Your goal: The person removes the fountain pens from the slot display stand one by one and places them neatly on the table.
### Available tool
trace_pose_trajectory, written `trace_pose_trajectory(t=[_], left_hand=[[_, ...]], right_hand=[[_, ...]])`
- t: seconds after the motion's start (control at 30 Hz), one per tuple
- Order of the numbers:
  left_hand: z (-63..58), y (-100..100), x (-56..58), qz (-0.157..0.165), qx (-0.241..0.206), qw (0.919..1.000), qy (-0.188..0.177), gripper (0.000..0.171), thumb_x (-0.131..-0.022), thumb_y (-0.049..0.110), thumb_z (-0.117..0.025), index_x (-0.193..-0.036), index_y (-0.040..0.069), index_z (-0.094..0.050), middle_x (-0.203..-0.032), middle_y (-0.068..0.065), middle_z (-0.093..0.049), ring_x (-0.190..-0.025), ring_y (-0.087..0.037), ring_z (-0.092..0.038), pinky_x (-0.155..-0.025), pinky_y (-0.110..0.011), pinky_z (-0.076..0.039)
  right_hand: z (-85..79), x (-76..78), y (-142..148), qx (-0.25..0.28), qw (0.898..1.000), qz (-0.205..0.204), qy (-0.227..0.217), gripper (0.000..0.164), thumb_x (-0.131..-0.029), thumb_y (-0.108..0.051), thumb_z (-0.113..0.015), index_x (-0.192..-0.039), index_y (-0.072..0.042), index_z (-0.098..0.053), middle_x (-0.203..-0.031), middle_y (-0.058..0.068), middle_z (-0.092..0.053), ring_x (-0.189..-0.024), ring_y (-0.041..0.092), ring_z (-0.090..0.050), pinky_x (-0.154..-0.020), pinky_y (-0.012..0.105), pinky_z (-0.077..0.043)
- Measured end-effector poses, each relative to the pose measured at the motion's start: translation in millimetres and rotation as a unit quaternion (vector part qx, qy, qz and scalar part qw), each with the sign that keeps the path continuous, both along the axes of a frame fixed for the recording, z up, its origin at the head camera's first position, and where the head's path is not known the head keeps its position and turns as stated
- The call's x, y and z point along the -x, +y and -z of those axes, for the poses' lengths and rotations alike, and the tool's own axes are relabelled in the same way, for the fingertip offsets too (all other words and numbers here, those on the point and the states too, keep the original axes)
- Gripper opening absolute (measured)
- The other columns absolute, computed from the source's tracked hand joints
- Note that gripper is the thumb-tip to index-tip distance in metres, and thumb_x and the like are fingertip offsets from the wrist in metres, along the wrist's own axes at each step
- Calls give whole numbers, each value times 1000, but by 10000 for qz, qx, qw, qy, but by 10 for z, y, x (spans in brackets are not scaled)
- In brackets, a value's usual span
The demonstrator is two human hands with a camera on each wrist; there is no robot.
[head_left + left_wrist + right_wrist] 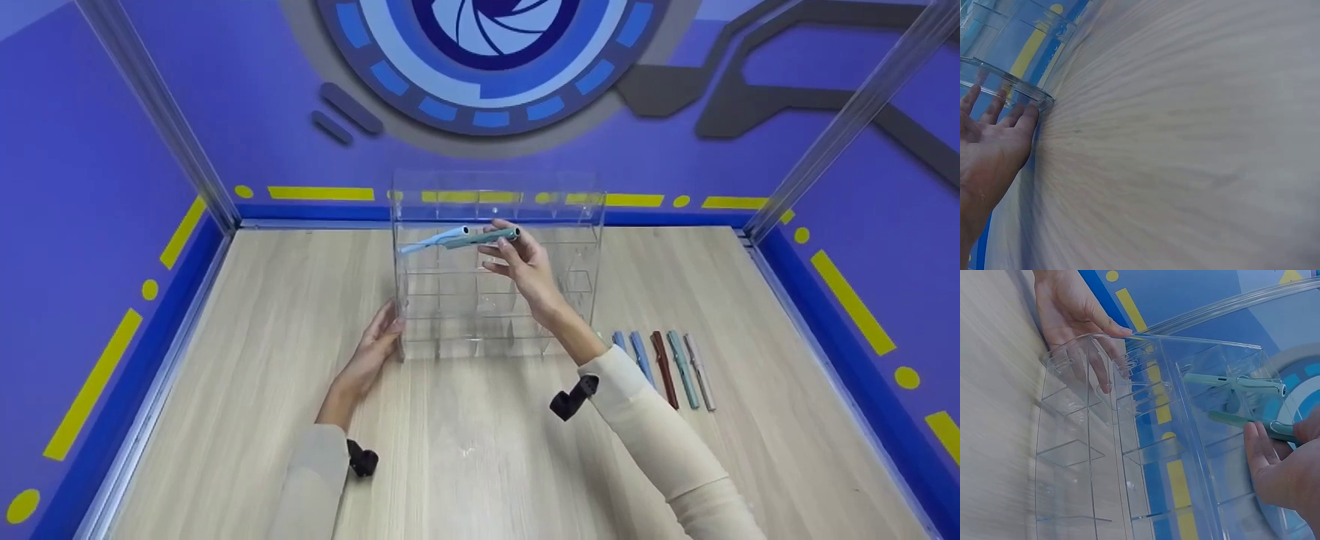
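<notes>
A clear acrylic display rack (495,326) with rows of small compartments stands upright on the table. My left hand (371,349) rests against its left side, fingers extended; the left wrist view shows the fingertips (1028,112) at the clear edge. My right hand (529,266), raised in front of an upper row, pinches a dark green pen (480,238) near its clip end. The pen's other end points left into the rack. Beside it, a light blue pen (435,240) lies slanted in the upper left compartment; the right wrist view shows both pens.
Right of the rack, several pens lie side by side on the wooden table (465,450): blue pens (640,356), a brown pen (664,369), a green pen (683,369) and a silver pen (700,371). Blue-purple printed walls (247,105) with metal corner posts surround the table.
</notes>
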State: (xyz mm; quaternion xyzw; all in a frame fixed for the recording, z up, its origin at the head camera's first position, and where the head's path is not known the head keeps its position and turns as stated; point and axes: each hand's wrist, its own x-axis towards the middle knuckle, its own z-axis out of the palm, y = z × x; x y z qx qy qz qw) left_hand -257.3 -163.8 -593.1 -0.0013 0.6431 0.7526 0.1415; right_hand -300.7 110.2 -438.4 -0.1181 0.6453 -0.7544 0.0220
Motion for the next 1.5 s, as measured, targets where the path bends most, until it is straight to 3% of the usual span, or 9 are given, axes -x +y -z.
trace_pose_trajectory(t=[0.27,0.73,0.93,1.1,1.4,1.5], left_hand=[[-22,-23,0,-26,24,10000,-22,66,-111,33,-43,-166,24,-8,-175,-5,3,-162,-27,0,-132,-47,-13],[54,75,-8,-39,-17,10000,33,62,-111,36,-44,-165,29,-14,-174,-1,-6,-162,-27,-6,-131,-49,-17],[34,36,-29,-97,30,9999,47,65,-109,41,-47,-165,31,-15,-174,-2,-6,-162,-28,-5,-131,-51,-16],[19,19,-37,-17,67,9999,94,63,-111,36,-43,-165,30,-13,-175,-2,-4,-162,-28,-3,-132,-50,-15],[18,22,-30,-24,95,9999,109,66,-109,44,-45,-165,31,-13,-175,0,-4,-162,-28,-3,-131,-54,-13],[28,23,-35,-1,97,9999,100,67,-109,45,-45,-165,31,-12,-175,-1,-3,-162,-30,-3,-131,-55,-12]], right_hand=[[-74,-54,91,194,9998,-27,63,40,-110,-7,-43,-149,1,-46,-149,22,-53,-123,25,-67,-102,37,-58],[-97,-299,593,994,9945,257,187,42,-106,-3,-51,-148,4,-45,-137,15,-64,-114,19,-71,-102,35,-58],[-112,-375,826,699,9959,573,102,40,-106,-8,-54,-145,-1,-48,-123,-1,-72,-103,12,-71,-93,29,-61],[-83,-438,1014,458,9957,804,38,40,-106,-10,-54,-145,-4,-50,-116,-4,-75,-99,9,-68,-85,24,-58],[10,-505,1385,107,9953,914,-291,47,-107,-15,-54,-151,-1,-43,-112,-6,-72,-110,11,-67,-94,27,-59],[42,-545,1497,-61,9937,1060,-369,45,-106,-15,-56,-148,-1,-47,-108,-7,-72,-106,11,-70,-92,29,-62]])
